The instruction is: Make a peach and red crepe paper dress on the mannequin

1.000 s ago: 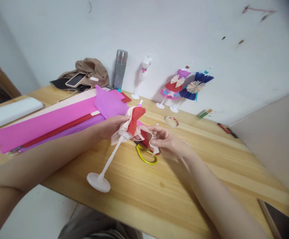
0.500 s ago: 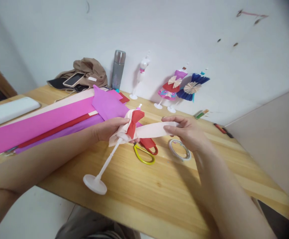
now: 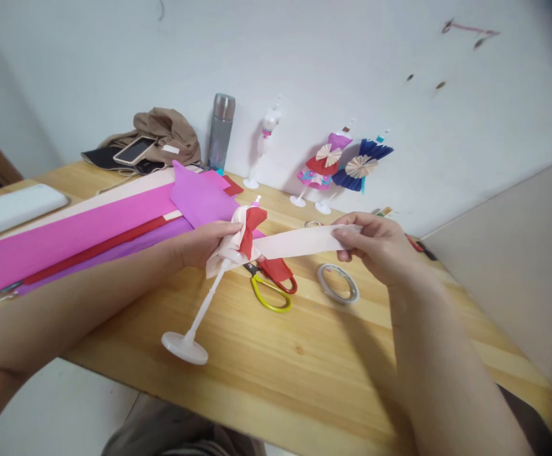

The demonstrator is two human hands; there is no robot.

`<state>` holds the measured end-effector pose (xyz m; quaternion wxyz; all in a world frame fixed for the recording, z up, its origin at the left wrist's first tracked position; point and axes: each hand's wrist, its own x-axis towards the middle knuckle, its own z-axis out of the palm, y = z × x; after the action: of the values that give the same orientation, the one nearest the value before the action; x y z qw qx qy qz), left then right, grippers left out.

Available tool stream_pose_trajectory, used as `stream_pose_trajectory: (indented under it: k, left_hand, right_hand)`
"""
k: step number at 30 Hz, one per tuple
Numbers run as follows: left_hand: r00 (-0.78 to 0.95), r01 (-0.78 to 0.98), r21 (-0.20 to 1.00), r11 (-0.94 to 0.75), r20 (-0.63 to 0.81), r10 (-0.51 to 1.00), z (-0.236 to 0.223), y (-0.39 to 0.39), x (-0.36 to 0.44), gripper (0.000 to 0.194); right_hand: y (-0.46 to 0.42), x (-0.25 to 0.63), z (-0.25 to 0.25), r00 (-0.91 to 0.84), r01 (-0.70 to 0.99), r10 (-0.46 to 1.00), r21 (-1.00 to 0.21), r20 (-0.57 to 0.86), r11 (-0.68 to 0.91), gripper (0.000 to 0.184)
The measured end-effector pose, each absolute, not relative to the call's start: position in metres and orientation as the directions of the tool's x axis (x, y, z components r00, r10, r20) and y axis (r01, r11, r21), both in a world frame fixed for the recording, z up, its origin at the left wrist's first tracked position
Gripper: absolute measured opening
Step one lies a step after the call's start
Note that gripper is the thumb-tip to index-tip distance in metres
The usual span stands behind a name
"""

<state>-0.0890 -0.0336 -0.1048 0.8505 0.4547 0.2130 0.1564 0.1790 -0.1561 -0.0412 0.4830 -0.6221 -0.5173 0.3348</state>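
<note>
My left hand (image 3: 211, 242) is closed round the body of a small white mannequin stand (image 3: 200, 310), held tilted above the table. Pale pink paper wraps the mannequin, with a red paper piece (image 3: 253, 230) across its front. A pale pink paper strip (image 3: 299, 242) stretches from the mannequin to the right, its far end pinched between the thumb and fingers of my right hand (image 3: 364, 239). Below them lie scissors (image 3: 270, 295) with a yellow and a red handle, partly under a red scrap (image 3: 276, 269), and a roll of tape (image 3: 338, 284).
Sheets of pink and purple paper (image 3: 76, 221) cover the table's left side, beside a white case (image 3: 16, 210). At the back are a bag (image 3: 166, 136) with a phone (image 3: 135, 151), a grey flask (image 3: 221, 132), a bare mannequin (image 3: 267, 133) and two dressed ones (image 3: 324, 161).
My right hand has moved to the right, and more of the pale strip now stretches out between my hands. The left hand keeps its hold on the mannequin. The view has shifted slightly.
</note>
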Motion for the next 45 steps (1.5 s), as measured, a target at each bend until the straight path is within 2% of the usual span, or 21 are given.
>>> stream_pose_trajectory:
  k: [4, 8, 15, 18, 21, 25, 27, 30, 33, 38, 42, 45]
  left_hand:
    - [0.86, -0.097, 0.834, 0.544, -0.206, 0.468, -0.105, -0.034, -0.089, 0.029]
    - [0.858, -0.125, 0.815, 0.566, -0.197, 0.475, -0.104, -0.035, -0.088, 0.03]
    - [0.846, -0.121, 0.795, 0.595, -0.231, 0.481, -0.095, -0.039, -0.085, 0.049]
    - [0.836, -0.136, 0.815, 0.564, -0.211, 0.507, -0.095, -0.04, -0.086, 0.051]
    - [0.829, -0.144, 0.841, 0.522, -0.185, 0.528, -0.097, -0.038, -0.086, 0.05]
    - [0.827, -0.158, 0.868, 0.471, -0.144, 0.544, -0.1, -0.031, -0.086, 0.042]
    - [0.831, -0.187, 0.885, 0.428, -0.09, 0.549, -0.098, -0.027, -0.086, 0.034]
    - [0.829, -0.226, 0.903, 0.365, -0.018, 0.559, -0.09, -0.021, -0.086, 0.027]
    - [0.822, -0.215, 0.933, 0.288, 0.013, 0.569, -0.077, -0.016, -0.088, 0.026]
    - [0.837, -0.204, 0.961, 0.188, 0.072, 0.542, -0.066, -0.001, -0.095, 0.03]
    - [0.815, -0.267, 0.948, 0.175, 0.126, 0.565, -0.057, 0.015, -0.098, 0.03]
    - [0.841, -0.326, 0.928, 0.178, 0.199, 0.503, -0.042, 0.012, -0.089, 0.037]
  right_hand:
    - [-0.158, 0.185, -0.038, 0.285, 0.23, 0.953, -0.972, 0.105, 0.038, 0.022]
    - [-0.16, 0.184, -0.036, 0.252, 0.167, 0.962, -0.984, 0.11, 0.069, 0.017]
    - [-0.164, 0.188, -0.035, 0.212, 0.137, 0.969, -0.986, 0.126, 0.098, 0.014]
    - [-0.165, 0.193, -0.034, 0.182, 0.179, 0.975, -0.979, 0.126, 0.093, 0.025]
    - [-0.165, 0.191, -0.029, 0.184, 0.224, 0.973, -0.97, 0.137, 0.094, 0.053]
    - [-0.163, 0.18, -0.022, 0.299, 0.182, 0.938, -0.975, 0.176, 0.125, 0.067]
    - [-0.162, 0.175, -0.018, 0.351, 0.187, 0.915, -0.972, 0.2, 0.141, 0.063]
    - [-0.162, 0.174, -0.013, 0.352, 0.295, 0.904, -0.945, 0.243, 0.139, 0.04]
    - [-0.162, 0.177, -0.008, 0.305, 0.432, 0.902, -0.888, 0.305, 0.155, 0.023]
    - [-0.163, 0.182, 0.003, 0.263, 0.643, 0.88, -0.752, 0.396, 0.146, 0.023]
    - [-0.16, 0.181, 0.015, 0.229, 0.878, 0.876, -0.478, 0.424, 0.002, 0.021]
    - [-0.155, 0.169, 0.02, 0.119, 0.954, 0.91, -0.3, 0.398, 0.007, 0.016]
